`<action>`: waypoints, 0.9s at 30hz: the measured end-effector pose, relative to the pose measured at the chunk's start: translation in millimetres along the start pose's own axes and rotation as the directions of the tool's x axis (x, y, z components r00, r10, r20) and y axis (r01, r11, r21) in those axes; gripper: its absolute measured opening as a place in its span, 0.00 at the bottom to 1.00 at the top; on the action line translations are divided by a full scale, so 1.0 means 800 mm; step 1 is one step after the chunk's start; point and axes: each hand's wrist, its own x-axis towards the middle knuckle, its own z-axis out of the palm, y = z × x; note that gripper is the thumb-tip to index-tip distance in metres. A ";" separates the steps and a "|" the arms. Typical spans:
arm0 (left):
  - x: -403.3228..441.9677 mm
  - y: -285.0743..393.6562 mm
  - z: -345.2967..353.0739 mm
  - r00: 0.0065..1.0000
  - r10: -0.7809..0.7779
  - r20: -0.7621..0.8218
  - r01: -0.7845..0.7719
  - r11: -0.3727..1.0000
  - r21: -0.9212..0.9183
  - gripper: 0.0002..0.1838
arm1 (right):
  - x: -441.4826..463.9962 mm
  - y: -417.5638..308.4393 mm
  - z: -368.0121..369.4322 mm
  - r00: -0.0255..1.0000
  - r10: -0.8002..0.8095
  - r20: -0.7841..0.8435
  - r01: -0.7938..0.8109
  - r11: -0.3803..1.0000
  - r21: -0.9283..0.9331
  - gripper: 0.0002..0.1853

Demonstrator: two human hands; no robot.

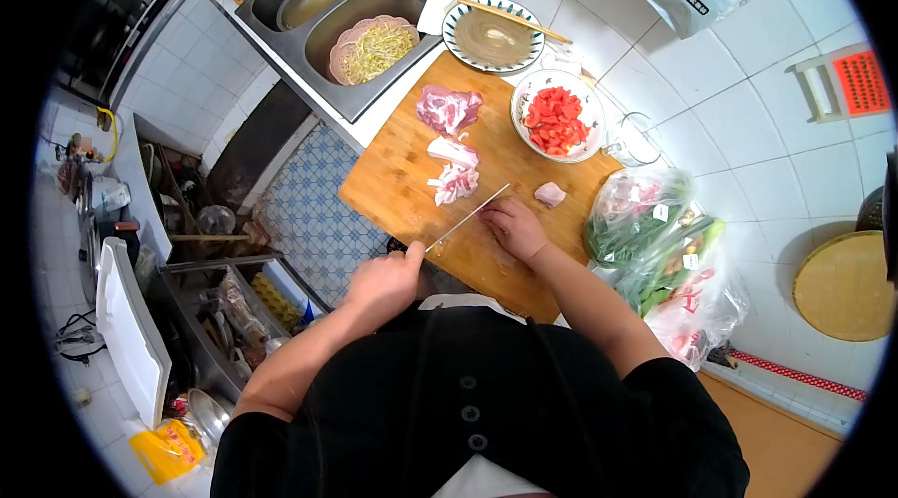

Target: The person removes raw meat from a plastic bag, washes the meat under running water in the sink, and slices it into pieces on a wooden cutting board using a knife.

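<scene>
My left hand (388, 283) is closed round the handle of a kitchen knife (470, 216), its blade seen edge-on and slanting up to the right over the wooden cutting board (393, 166). Just right of the blade, my right hand (514, 229) rests on the board with fingers curled down. Whatever lies under those fingers is hidden. Beyond the knife are a large piece of raw meat (449, 109), pale fatty slices (453, 153) and more cut slices (456, 185). One small chunk of meat (550, 194) sits right of my right hand.
A bowl (517, 121) of chopped red pieces stands on the board's far right. Behind it are a patterned plate (456, 51) with chopsticks (524, 23) and a double sink (323, 91) holding a pink basket (342, 42) of sprouts. Bagged green vegetables (645, 236) lie right.
</scene>
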 end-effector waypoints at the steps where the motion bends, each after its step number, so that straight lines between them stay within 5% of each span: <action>1: -0.003 0.004 -0.008 1.000 0.004 0.016 -0.004 1.000 -0.003 0.08 | 0.001 0.001 0.001 1.000 -0.002 -0.020 0.002 1.000 0.019 0.13; 8: 0.018 0.016 -0.019 0.971 -0.045 0.234 0.053 0.998 -0.028 0.07 | -0.001 0.002 0.006 0.999 0.011 -0.047 -0.014 0.998 -0.057 0.13; 14: 0.106 0.047 0.003 0.981 -0.077 0.178 0.091 0.993 -0.073 0.07 | -0.004 0.002 0.009 0.999 0.028 -0.046 -0.032 0.995 -0.092 0.13; 22: 0.029 -0.012 0.027 0.990 -0.126 0.066 0.131 0.989 -0.076 0.09 | -0.001 -0.009 -0.005 0.996 0.052 -0.070 -0.059 0.992 -0.110 0.10; 25: 0.025 -0.007 0.019 0.991 -0.136 0.023 0.137 0.989 -0.060 0.08 | -0.002 -0.013 -0.008 0.983 0.118 -0.138 -0.105 0.990 0.096 0.09; 27: 0.020 0.000 0.013 0.993 -0.118 -0.001 0.118 0.992 -0.046 0.08 | -0.004 -0.006 -0.004 0.985 0.097 -0.143 -0.086 0.993 0.076 0.10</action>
